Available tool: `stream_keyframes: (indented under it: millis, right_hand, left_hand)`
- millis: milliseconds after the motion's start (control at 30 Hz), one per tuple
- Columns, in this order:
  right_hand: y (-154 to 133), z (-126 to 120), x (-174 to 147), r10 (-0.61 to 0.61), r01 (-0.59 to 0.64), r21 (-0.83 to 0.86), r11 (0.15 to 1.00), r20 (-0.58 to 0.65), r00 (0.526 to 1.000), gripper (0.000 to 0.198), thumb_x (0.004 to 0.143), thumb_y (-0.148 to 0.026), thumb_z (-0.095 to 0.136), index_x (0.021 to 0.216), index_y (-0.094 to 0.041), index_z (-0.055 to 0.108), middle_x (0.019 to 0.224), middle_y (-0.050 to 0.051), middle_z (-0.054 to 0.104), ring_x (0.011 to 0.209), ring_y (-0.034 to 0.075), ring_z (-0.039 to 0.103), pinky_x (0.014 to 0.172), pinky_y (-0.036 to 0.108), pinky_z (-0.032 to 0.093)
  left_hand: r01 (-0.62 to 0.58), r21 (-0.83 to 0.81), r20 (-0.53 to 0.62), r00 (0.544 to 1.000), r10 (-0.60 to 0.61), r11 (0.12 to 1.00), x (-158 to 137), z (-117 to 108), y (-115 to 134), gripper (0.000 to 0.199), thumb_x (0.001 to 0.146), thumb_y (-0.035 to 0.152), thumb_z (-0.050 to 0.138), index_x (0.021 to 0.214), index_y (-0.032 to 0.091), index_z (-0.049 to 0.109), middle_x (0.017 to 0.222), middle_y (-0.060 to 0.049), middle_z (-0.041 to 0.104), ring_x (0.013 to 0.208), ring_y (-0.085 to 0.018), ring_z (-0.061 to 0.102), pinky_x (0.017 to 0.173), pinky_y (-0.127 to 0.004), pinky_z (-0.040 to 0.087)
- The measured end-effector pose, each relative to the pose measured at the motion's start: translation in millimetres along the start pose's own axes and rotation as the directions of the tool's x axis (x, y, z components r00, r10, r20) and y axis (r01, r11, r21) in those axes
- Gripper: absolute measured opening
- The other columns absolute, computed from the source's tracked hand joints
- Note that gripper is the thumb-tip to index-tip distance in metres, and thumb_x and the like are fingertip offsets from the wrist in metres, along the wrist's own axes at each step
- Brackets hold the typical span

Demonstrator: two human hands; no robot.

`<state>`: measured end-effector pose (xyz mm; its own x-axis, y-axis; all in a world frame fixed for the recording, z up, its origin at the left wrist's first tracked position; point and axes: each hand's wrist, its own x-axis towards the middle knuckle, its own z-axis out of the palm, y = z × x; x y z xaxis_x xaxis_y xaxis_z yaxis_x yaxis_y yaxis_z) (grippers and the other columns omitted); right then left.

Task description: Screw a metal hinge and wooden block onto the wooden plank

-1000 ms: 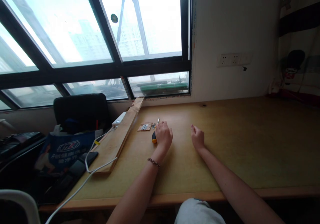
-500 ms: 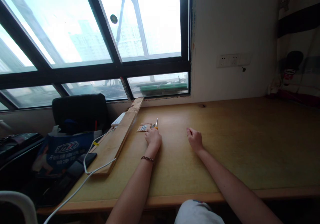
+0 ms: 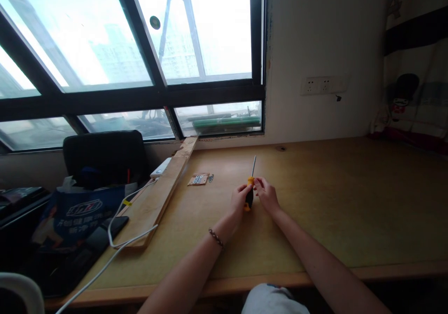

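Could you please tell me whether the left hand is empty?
No, the left hand is wrapped around the black handle of the screwdriver.

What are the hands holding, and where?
A screwdriver, by its handle: left hand on the black part, right hand at the yellow end nearest the shaft.
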<state>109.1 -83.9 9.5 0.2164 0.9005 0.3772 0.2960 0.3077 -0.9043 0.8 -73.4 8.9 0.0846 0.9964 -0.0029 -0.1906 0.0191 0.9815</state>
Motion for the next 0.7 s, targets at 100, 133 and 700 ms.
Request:
stream_keyframes:
  millis: [100,133,700]
  right_hand:
    - [1.8,2.4,1.6,0.052,-0.053,0.032,0.998,0.032,0.998,0.037,0.081,-0.045,0.048,0.099,-0.014,0.058,0.093,0.009,0.066,0.074,0.018,0.063,0.064,0.028,0.050]
    - [2.8,3.0,2.0,0.066,-0.067,0.027,0.997,0.035,0.997,0.036,0.078,-0.042,0.052,0.100,-0.014,0.059,0.094,0.009,0.066,0.073,0.018,0.064,0.065,0.029,0.050]
    - [0.7,-30.3,15.9,0.021,-0.033,-0.528,0.848,-0.028,0.999,0.027,0.080,-0.038,0.050,0.086,-0.018,0.067,0.079,0.009,0.068,0.070,0.020,0.061,0.058,0.025,0.040]
  left_hand:
    - [-0.015,-0.125,0.051,0.998,0.021,0.992,-5.4,7.6,-6.8,0.042,0.066,0.049,0.063,0.085,0.012,0.067,0.078,-0.007,0.067,0.070,-0.015,0.059,0.063,-0.024,0.044]
    - [-0.003,-0.166,0.064,0.998,0.014,0.986,-5.9,8.7,-7.5,0.044,0.068,0.050,0.060,0.087,0.011,0.067,0.080,-0.009,0.067,0.072,-0.017,0.060,0.066,-0.026,0.046]
    - [0.048,-0.100,0.121,0.992,-0.036,0.994,-10.6,11.8,-6.5,0.059,0.078,0.061,0.040,0.106,0.014,0.062,0.113,-0.013,0.056,0.095,-0.019,0.054,0.075,-0.027,0.046]
